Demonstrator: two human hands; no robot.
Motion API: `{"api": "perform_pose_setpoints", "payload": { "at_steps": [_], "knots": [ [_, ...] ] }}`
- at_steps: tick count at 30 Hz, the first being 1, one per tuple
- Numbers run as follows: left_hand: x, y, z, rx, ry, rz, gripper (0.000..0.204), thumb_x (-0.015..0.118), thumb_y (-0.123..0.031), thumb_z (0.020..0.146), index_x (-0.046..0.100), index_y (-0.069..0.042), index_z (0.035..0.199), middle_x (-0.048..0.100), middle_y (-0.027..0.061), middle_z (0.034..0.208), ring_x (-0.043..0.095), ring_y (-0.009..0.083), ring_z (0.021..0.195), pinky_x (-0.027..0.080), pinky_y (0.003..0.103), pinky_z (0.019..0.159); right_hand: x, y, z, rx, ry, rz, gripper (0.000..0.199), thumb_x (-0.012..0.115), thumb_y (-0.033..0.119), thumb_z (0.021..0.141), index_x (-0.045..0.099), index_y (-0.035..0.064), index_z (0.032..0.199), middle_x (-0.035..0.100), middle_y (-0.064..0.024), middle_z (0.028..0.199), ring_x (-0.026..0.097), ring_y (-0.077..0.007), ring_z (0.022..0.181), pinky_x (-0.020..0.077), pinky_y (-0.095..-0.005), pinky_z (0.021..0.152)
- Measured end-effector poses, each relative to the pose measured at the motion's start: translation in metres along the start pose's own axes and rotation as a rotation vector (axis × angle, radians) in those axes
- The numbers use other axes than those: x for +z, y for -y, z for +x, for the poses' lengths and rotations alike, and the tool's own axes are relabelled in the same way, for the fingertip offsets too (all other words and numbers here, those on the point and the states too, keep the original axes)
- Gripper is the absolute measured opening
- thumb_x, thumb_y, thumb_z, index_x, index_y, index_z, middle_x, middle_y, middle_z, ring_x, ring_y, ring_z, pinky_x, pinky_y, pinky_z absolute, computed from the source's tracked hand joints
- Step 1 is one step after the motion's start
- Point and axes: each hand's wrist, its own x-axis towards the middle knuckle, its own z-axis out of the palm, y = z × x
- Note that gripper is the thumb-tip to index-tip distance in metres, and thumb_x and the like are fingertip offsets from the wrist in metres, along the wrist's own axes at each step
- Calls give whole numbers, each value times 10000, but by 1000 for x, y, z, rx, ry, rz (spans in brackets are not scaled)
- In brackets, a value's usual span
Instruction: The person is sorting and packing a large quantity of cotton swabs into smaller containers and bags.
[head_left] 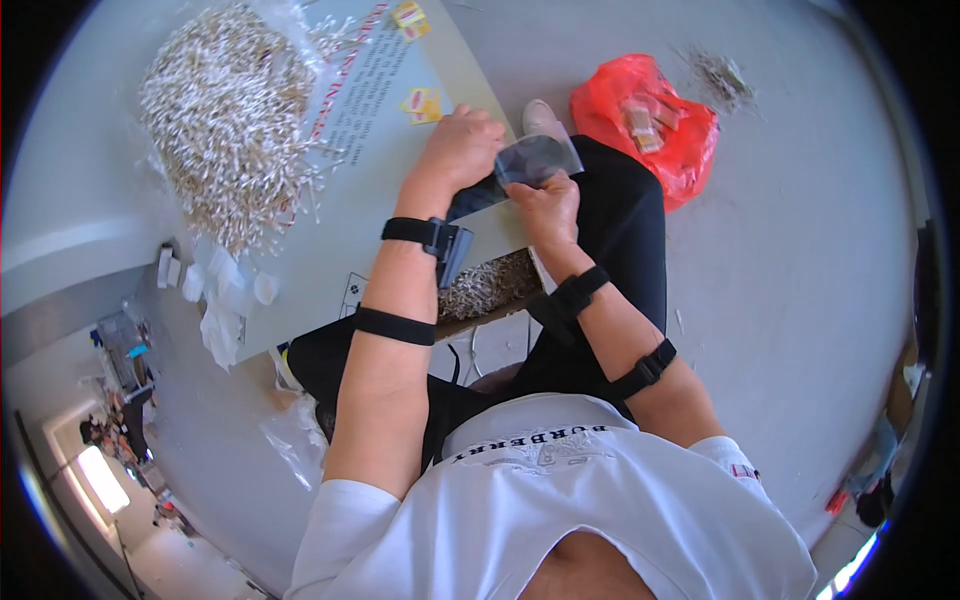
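Note:
My right hand (548,208) pinches the near edge of a clear plastic bag (532,160), thumb on top, just above my right thigh. Through the see-through film shows a dark patch. My left hand (462,148) is closed at the table's edge, knuckles up, beside the bag's left side; whatever its fingers hold is hidden. A flat black thing (474,200) lies below that hand at the table's edge. Farther left on the table is a big heap of cotton swabs (230,120). Two small yellow-and-white cards, one nearer (423,105), one farther (410,20), lie beyond my left hand.
An open cardboard box (490,285) of cotton swabs sits at the table's edge between my forearms. On the floor at right are a red plastic bag (610,100) containing small packs and a scattered swab pile (722,78). Crumpled white wrapping (222,310) hangs at the table's left corner.

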Motion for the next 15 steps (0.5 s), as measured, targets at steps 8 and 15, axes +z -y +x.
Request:
{"api": "perform_pose_setpoints", "payload": {
  "at_steps": [8, 15],
  "knots": [
    [-8, -13, -52, -255, -346, -254, 126, 633, -58, 737, 574, -53, 849, 554, 127, 849, 549, 331, 873, 465, 408, 765, -35, 0, -1, 225, 27, 272, 169, 759, 53, 676, 605, 10, 732, 520, 16, 655, 478, -90, 607, 400, -235, 553],
    [-42, -13, -160, -457, -341, -306, 117, 636, -59, 752, 561, -25, 835, 573, 127, 827, 571, 321, 803, 470, 390, 694, -56, 12, -15, 197, -4, 431, 352, 635, -10, 787, 539, -34, 1125, 542, -21, 904, 510, -101, 818, 429, -215, 742]
  ]
}}
